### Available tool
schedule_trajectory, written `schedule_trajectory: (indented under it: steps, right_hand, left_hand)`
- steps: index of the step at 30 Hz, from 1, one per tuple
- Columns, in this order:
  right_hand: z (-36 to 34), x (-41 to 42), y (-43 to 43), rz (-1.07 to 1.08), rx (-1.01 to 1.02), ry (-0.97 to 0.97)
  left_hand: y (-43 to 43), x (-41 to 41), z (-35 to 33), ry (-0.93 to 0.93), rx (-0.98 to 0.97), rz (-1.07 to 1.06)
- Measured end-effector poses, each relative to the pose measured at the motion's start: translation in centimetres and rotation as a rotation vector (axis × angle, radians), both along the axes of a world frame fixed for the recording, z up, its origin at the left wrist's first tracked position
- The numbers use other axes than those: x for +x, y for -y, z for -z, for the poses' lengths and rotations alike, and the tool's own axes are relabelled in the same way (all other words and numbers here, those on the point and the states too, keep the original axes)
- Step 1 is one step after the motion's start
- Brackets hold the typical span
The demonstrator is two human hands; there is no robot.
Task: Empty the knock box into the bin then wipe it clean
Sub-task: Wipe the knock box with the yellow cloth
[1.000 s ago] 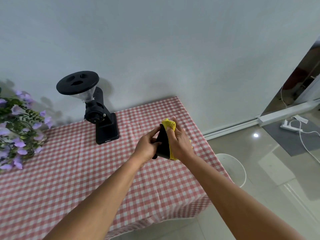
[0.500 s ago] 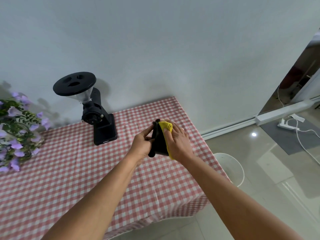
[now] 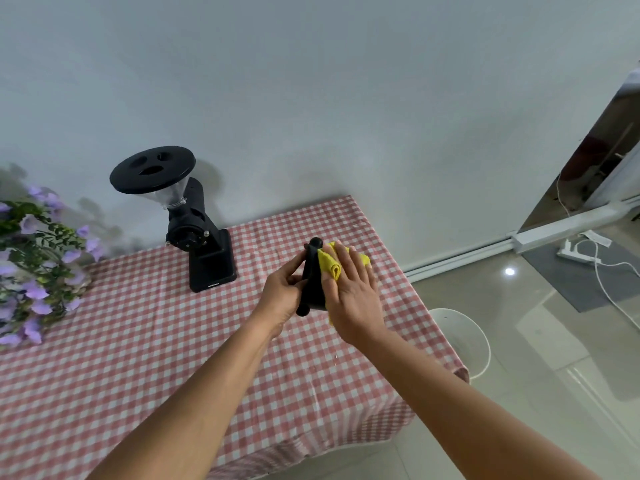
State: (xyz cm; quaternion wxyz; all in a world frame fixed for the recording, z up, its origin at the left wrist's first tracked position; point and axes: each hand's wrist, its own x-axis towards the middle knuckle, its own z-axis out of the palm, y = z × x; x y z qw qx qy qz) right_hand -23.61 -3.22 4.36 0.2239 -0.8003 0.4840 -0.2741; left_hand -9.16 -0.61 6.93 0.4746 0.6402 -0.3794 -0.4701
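Note:
The black knock box (image 3: 312, 282) is held tilted on its side above the checked table, near the table's right end. My left hand (image 3: 282, 296) grips it from the left. My right hand (image 3: 351, 294) presses a folded yellow cloth (image 3: 330, 263) flat against the box's right side, fingers spread over the cloth. Most of the box is hidden between the two hands. A white bin (image 3: 462, 339) stands on the floor just past the table's right edge.
A black coffee grinder (image 3: 194, 223) with a round hopper lid stands at the back of the table (image 3: 145, 358), near the wall. Purple flowers (image 3: 33, 268) fill the left side. A power strip and white cable (image 3: 588, 254) lie on the tiled floor at right.
My right hand has slid the yellow cloth across the side of the knock box, with its fingers now flatter and more spread. My left hand keeps its grip on the box.

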Motion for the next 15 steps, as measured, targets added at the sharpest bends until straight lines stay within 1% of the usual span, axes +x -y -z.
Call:
schedule_trajectory:
  steps: [2, 4, 5, 8, 9, 10, 11, 12, 13, 15]
  right_hand:
    - [0.0, -0.2, 0.4, 0.011, 0.0, 0.04]
    - [-0.4, 0.0, 1.2, 0.063, 0.084, 0.162]
    - [-0.8, 0.1, 1.8, 0.109, 0.177, 0.233]
    - [-2.1, -0.4, 3.7, 0.295, 0.584, 0.434]
    - [-2.3, -0.8, 4.1, 0.348, 0.694, 0.469]
    - [-2.4, -1.0, 4.1, 0.378, 0.749, 0.466]
    - [-2.5, -0.9, 4.0, 0.384, 0.726, 0.42]
    - [-2.4, -0.7, 3.5, 0.377, 0.63, 0.347]
    - [-2.1, -0.4, 2.6, 0.351, 0.485, 0.285]
    - [-1.5, 0.4, 0.5, 0.235, 0.238, 0.197]
  left_hand:
    - [-0.1, 0.2, -0.1, 0.019, -0.003, 0.02]
    - [-0.3, 0.3, -0.2, 0.042, -0.014, 0.046]
    - [-0.3, 0.2, -0.2, 0.055, -0.025, 0.063]
    - [-0.5, -0.3, -0.6, 0.132, -0.046, 0.123]
    - [-0.6, -0.4, -0.6, 0.16, -0.046, 0.14]
    - [-0.6, -0.5, -0.6, 0.175, -0.041, 0.149]
    - [-0.6, -0.6, -0.4, 0.173, -0.034, 0.148]
    - [-0.5, -0.6, -0.3, 0.157, -0.028, 0.137]
    - [-0.4, -0.6, -0.2, 0.139, -0.023, 0.119]
    - [-0.1, -0.4, -0.2, 0.122, -0.021, 0.086]
